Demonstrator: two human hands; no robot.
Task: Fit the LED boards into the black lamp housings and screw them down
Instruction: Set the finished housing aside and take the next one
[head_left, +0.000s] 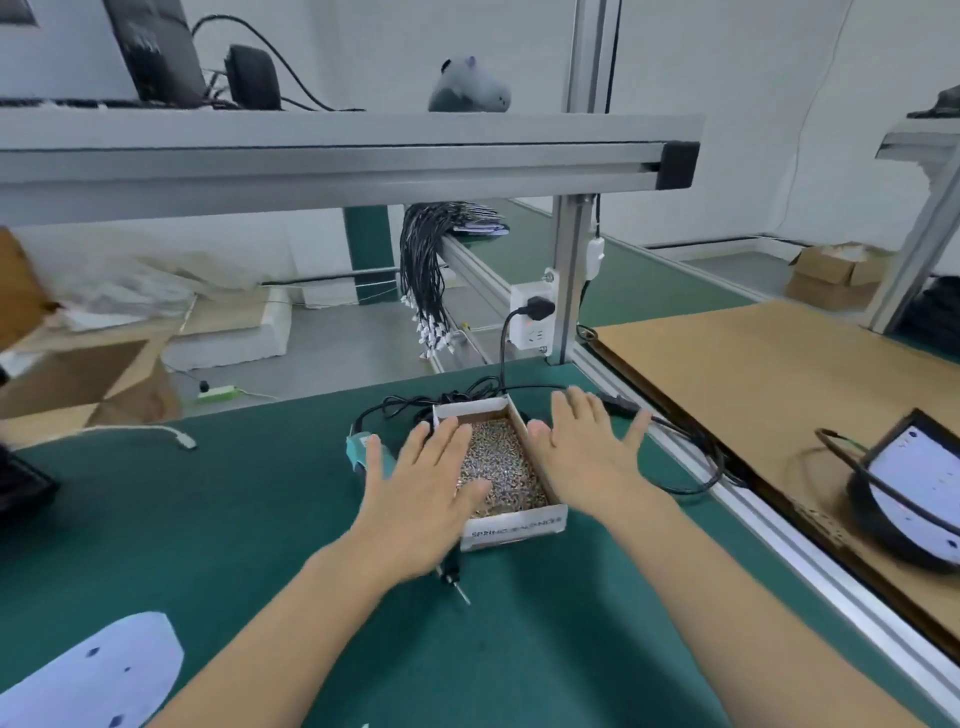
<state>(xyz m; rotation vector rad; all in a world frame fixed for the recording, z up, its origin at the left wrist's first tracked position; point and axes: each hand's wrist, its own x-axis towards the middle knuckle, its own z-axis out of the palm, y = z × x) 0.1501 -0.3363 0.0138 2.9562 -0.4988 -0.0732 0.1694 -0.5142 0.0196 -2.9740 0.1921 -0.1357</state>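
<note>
A small cardboard box (511, 524) full of shiny screws (500, 467) sits mid-bench on the green mat. My left hand (415, 486) hovers flat over the box's left side, fingers spread, holding nothing. My right hand (584, 449) is flat and spread just right of the box, empty too. Under my left hand lies an electric screwdriver, teal body (358, 451) at the back, bit tip (460, 591) poking out in front. A white LED board (98, 675) lies at the bottom left. A black lamp housing (906, 499) with a white board in it rests at the right.
Black cables (696, 467) loop behind and right of the box, running to a wall socket (532, 317). An aluminium rail (769, 535) divides the mat from a cardboard-covered bench (769, 384). A bundle of black wires (428, 275) hangs behind. A shelf beam (332, 166) crosses overhead.
</note>
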